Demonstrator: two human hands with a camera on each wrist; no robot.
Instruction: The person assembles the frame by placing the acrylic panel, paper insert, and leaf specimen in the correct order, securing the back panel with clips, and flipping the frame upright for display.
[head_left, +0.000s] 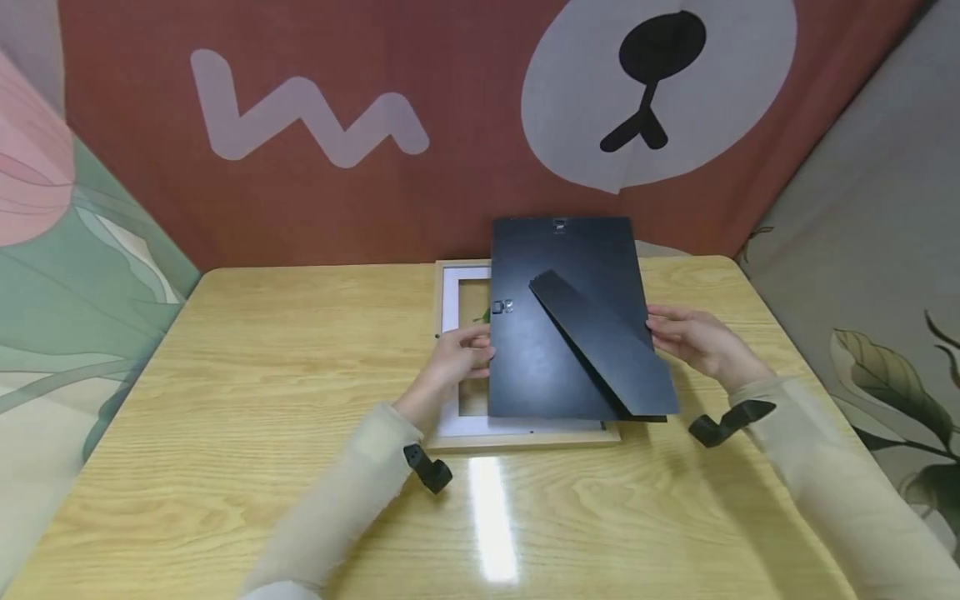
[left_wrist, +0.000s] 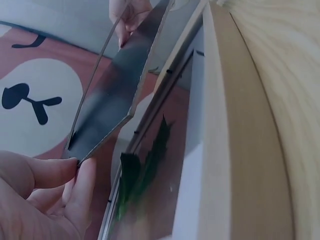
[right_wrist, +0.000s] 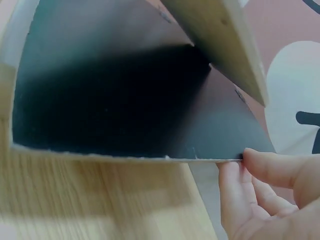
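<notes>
A black picture frame backing board (head_left: 525,367) with a slanted easel stand (head_left: 600,342) is held up between both hands. My left hand (head_left: 463,354) pinches its left edge; the left wrist view shows thumb and fingers on that edge. With the right hand (head_left: 693,337), I pinch the opposite edge, seen close in the right wrist view (right_wrist: 272,195). Below the board lies a light wooden picture frame (head_left: 517,442) with a white mat (head_left: 450,312), partly covered by the board. Something green and leafy (left_wrist: 145,165) shows inside the frame opening.
The wooden table (head_left: 300,358) carries the frame near its back edge. A red cloth backdrop (head_left: 337,208) with a bear print rises behind it. Patterned cloths (head_left: 862,250) hang at both sides. Each wrist wears a black mount (head_left: 429,469).
</notes>
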